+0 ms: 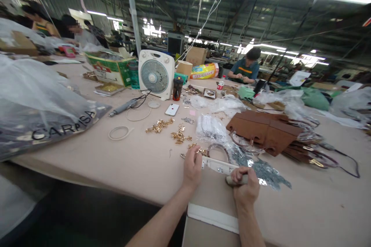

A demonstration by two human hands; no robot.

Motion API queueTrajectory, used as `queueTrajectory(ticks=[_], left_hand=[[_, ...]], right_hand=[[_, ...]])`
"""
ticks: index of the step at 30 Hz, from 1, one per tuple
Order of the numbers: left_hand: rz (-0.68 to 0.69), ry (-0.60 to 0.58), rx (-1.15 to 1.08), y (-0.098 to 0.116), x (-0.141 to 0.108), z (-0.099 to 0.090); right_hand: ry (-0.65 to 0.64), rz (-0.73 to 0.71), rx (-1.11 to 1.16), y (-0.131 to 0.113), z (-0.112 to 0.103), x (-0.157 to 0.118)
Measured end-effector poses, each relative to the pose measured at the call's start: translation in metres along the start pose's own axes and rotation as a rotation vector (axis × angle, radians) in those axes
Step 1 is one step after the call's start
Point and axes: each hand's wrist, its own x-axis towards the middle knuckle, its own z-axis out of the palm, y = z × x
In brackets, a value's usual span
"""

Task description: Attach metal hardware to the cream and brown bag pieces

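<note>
My left hand (pixel 193 165) is closed, its fingertips at the left end of a pale strip (pixel 220 164) carrying small shiny metal pieces. My right hand (pixel 245 185) wraps round a thick, pale, stubby handle (pixel 232 180); its working end is hidden. Between my forearms lies a beige panel (pixel 213 191) with a white band (pixel 213 218) along its near side. Just beyond my left fingers sit gold metal fittings (pixel 181 136). A burgundy looped handle (pixel 218 147) lies behind the strip. Grey small pieces in clear plastic (pixel 268 171) spread right of my right hand.
Brown leather bag pieces (pixel 263 129) are stacked at right. Farther back stand a box fan (pixel 156 74), a dark bottle (pixel 177 88) and a phone (pixel 172 109). A corded tool (pixel 124 107) and large plastic bag (pixel 43 104) lie left. A person (pixel 245 67) works across the table.
</note>
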Motion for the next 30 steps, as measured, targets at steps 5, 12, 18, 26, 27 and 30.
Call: queueTrajectory(ticks=[5, 12, 18, 26, 27, 30], left_hand=[[0.014, -0.012, 0.027, -0.003, -0.011, -0.013], [0.117, -0.225, 0.183, 0.000, -0.026, -0.018], [0.105, -0.271, 0.123, 0.009, -0.024, -0.027], [-0.018, -0.392, 0.150, 0.001, -0.006, -0.037], [-0.022, -0.404, 0.172, 0.001, -0.004, -0.038], [-0.026, -0.399, 0.210, 0.001, -0.001, -0.037]], right_hand=[[-0.042, 0.023, -0.018, 0.003, -0.006, -0.004], [-0.179, 0.154, -0.011, -0.002, -0.013, -0.002], [-0.207, 0.273, 0.091, -0.010, -0.028, 0.006], [-0.132, 0.276, -0.052, -0.018, -0.011, 0.009], [-0.119, 0.264, -0.105, -0.020, -0.004, 0.009], [-0.112, 0.234, -0.143, -0.025, 0.024, 0.004]])
